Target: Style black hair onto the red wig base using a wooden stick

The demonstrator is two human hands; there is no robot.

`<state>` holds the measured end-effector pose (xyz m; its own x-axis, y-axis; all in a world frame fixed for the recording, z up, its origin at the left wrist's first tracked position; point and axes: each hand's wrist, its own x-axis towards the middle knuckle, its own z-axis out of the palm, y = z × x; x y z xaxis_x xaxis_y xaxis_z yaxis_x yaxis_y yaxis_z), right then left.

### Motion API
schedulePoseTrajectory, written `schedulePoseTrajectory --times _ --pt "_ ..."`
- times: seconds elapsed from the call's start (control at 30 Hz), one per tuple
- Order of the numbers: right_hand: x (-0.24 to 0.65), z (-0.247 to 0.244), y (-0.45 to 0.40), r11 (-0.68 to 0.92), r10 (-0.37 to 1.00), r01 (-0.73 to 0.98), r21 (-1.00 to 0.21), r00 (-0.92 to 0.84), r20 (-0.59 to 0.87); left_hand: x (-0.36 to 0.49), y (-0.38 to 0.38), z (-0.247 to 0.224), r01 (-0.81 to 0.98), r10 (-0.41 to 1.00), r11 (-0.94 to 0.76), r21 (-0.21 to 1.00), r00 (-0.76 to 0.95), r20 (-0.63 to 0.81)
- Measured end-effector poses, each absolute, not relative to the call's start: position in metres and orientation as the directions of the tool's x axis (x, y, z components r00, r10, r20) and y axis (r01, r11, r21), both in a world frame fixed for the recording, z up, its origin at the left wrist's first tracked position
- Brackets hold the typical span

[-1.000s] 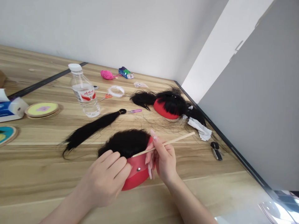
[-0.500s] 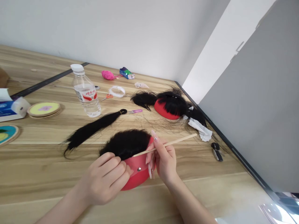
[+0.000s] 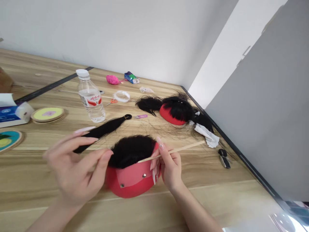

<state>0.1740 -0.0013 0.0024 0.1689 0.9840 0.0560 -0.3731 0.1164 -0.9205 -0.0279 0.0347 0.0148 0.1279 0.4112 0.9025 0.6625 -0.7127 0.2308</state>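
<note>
A red dome point(image 3: 132, 191) with black hair point(image 3: 134, 149) on its upper side stands on the wooden table. Across its front runs a pink band point(image 3: 131, 175) with two shiny pins in it. My right hand point(image 3: 169, 166) grips a thin wooden stick point(image 3: 188, 147) and rests against the dome's right side; the stick's tip touches near the lower hairline. Left of the dome, my left hand point(image 3: 79, 164) is raised, thumb and index finger pinched together by the hair's left edge, other fingers spread. Whatever that pinch holds is too small to make out.
Behind lie a black hair bundle point(image 3: 106, 127), a purple-handled tool point(image 3: 140, 116), a water bottle point(image 3: 91, 101), orange scissors point(image 3: 112, 101) and clear tape point(image 3: 121, 96). A second haired red dome point(image 3: 170, 116) and crumpled tissue point(image 3: 207, 135) are at the right, embroidery hoops point(image 3: 48, 114) at the left.
My left hand has moved left and up off the dome's front, uncovering the band's left end and a second pin. My right hand and the stick have hardly moved.
</note>
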Motion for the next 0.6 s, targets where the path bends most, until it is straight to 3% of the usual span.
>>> schedulePoseTrajectory --times 0.13,0.33,0.5,0.6 --pt "0.173 0.002 0.000 0.124 0.983 -0.380 -0.917 0.174 0.061 -0.031 0.041 0.007 0.617 0.459 -0.700 0.360 0.003 0.889" --pt "0.175 0.000 0.000 0.125 0.983 -0.371 -0.920 0.172 0.064 -0.026 0.044 0.002 0.555 0.483 -0.745 0.370 0.065 0.873" --pt "0.175 0.000 -0.001 0.120 0.984 -0.360 -0.925 0.169 0.062 -0.023 0.043 0.002 0.404 0.588 -0.764 0.504 0.112 0.801" --pt "0.175 0.000 -0.001 0.116 0.983 -0.360 -0.926 0.175 0.055 -0.022 0.041 0.002 0.355 0.591 -0.779 0.516 0.140 0.795"
